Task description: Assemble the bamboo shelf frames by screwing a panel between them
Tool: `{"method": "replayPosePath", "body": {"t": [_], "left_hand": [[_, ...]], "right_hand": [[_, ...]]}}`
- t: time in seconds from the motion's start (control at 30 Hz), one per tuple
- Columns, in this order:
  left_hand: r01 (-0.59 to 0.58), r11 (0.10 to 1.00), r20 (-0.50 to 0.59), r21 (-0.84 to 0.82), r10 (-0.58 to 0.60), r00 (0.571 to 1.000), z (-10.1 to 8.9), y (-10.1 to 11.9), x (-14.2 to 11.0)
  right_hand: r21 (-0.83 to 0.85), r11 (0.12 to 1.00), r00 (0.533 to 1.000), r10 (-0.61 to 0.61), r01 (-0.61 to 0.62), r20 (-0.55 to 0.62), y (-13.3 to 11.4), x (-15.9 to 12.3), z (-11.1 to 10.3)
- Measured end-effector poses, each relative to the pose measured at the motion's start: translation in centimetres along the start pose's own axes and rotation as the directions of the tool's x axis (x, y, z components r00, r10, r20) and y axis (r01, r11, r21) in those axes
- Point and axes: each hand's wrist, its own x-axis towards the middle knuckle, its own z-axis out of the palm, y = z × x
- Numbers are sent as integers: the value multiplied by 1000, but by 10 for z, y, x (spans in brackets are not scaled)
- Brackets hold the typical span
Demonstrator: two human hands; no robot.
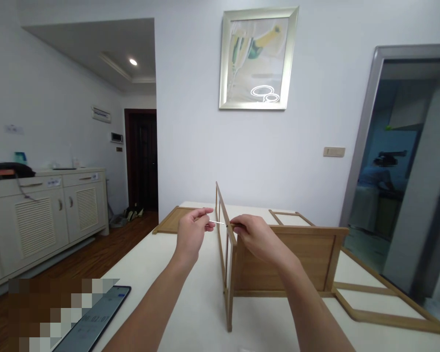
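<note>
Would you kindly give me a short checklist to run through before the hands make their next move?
1. Left hand holding the thin metal rod: ok, held between the fingers.
2. Rod tip seated in the wood: cannot tell, too small.
3. Right hand at the upright frame, beside the panel: ok.
4. Frame standing on edge on the table: ok.
5. Joint between frame and panel tight: cannot tell.
6. Phone apart from the frame: ok.
</note>
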Motion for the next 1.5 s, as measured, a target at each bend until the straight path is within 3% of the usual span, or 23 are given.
{"method": "replayPosePath", "body": {"t": [0.17,0.3,0.47,0.67,1.17,1.5], "left_hand": [[23,1000,38,-4,-23,999,-6,11,-4],[-3,994,62,112,-4,998,-18,30,-8],[26,962,229,272,-91,969,-35,50,-8],[109,965,284,238,-177,943,-41,45,-2],[190,976,320,103,-213,923,-45,37,4],[192,961,351,200,-253,901,-56,34,10]], "right_hand": [[120,993,1000,19,-18,-7,0,-6,-1],[143,990,1000,-3,2,11,-7,-9,-2],[111,994,1000,-19,17,13,-15,-8,-1],[87,995,999,-41,39,25,-19,-7,1],[176,983,999,-47,45,2,-18,-3,8],[136,990,999,-45,44,0,-19,-4,7]]}}
